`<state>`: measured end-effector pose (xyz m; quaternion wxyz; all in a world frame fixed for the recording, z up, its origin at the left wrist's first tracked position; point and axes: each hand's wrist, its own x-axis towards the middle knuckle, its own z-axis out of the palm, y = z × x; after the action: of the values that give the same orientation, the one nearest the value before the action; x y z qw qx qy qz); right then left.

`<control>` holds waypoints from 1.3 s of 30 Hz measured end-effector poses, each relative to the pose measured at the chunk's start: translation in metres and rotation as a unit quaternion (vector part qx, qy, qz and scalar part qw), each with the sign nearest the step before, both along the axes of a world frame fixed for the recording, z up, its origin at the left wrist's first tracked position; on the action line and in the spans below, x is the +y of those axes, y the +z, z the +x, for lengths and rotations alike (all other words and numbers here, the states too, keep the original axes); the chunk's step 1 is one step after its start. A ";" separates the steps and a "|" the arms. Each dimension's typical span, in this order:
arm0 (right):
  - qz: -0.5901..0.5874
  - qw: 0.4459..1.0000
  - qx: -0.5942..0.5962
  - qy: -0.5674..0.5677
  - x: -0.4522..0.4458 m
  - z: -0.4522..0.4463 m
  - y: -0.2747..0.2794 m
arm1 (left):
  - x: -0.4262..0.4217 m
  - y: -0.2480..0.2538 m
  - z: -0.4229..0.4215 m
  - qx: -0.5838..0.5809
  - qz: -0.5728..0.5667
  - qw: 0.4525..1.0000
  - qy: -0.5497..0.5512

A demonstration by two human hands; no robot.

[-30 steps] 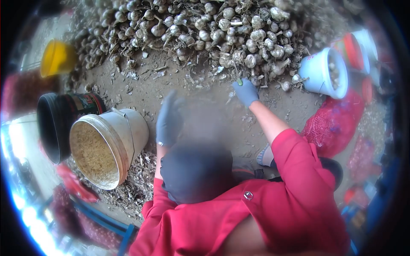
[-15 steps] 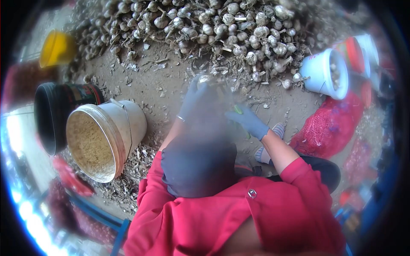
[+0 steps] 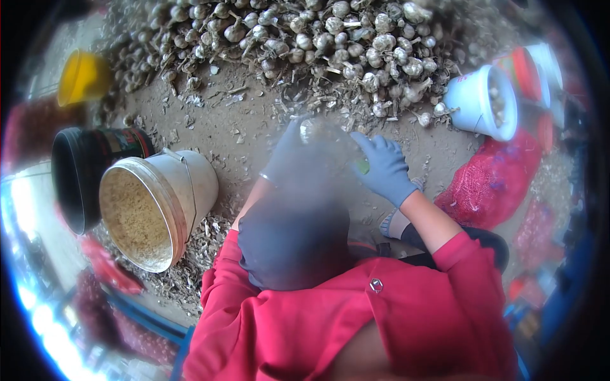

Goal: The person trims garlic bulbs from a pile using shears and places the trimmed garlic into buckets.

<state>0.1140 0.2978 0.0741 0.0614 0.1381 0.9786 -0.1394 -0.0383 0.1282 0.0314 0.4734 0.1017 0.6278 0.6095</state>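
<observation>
Dirt floor [image 3: 219,130] lies below the garlic heap [image 3: 305,41] — the left hand [image 3: 284,149] grips a garlic bulb [image 3: 307,130]. Apart from it, the right hand [image 3: 389,170] has a green object [image 3: 362,166] at its palm, grip unclear; best keep the bulb steady, fingertips clear.

glare at lower left, hazy blurred center, dark curved edges

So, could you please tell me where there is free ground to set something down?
Apart from stray husks, the ground looks open between the white bucket and left hand, and between the right hand and light blue bucket. It is crowded at the garlic heap and the husk litter by the white bucket.
</observation>
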 end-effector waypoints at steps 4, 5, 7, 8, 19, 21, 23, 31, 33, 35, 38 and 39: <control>0.061 0.994 -0.047 0.072 0.008 -0.009 0.005 | -0.001 -0.012 0.002 0.073 0.002 0.996 -0.059; 0.059 0.993 -0.063 0.076 0.007 -0.010 0.005 | -0.003 -0.018 0.004 0.059 -0.003 0.997 -0.058; 0.056 0.989 -0.102 0.087 0.008 -0.010 0.000 | -0.003 -0.023 0.005 0.034 -0.012 0.998 -0.056; 0.056 0.987 -0.121 0.092 0.009 -0.009 -0.002 | -0.005 -0.028 0.006 0.033 -0.027 0.997 -0.069; -0.107 0.983 -0.124 0.077 0.034 0.015 -0.025 | -0.010 -0.008 0.008 -0.160 0.058 0.977 -0.127; -0.149 0.981 -0.126 -0.004 0.031 0.017 -0.028 | -0.009 -0.001 0.007 -0.145 0.054 0.981 -0.117; -0.193 0.962 -0.153 -0.120 0.022 0.019 -0.025 | -0.010 0.001 0.005 -0.126 0.050 0.988 -0.080; -0.307 0.862 -0.167 -0.367 0.050 0.066 -0.074 | -0.112 0.065 -0.043 -0.195 0.625 0.698 0.290; -0.215 0.880 -0.188 -0.381 0.059 0.057 -0.072 | -0.143 0.077 -0.046 -0.112 0.631 0.723 0.258; -0.091 0.904 -0.170 -0.381 0.068 0.045 -0.083 | -0.147 0.065 -0.039 -0.102 0.613 0.736 0.268; -0.009 0.914 -0.176 -0.366 0.089 0.028 -0.107 | -0.109 0.034 -0.021 -0.145 0.444 0.832 0.299; -0.023 0.915 -0.189 -0.355 0.099 0.024 -0.112 | -0.089 0.029 -0.012 -0.150 0.361 0.865 0.315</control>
<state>0.1376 0.3966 -0.0381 0.1952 0.4990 0.8317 -0.1453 -0.0499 0.0389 0.0602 0.2747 -0.0308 0.2836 0.9182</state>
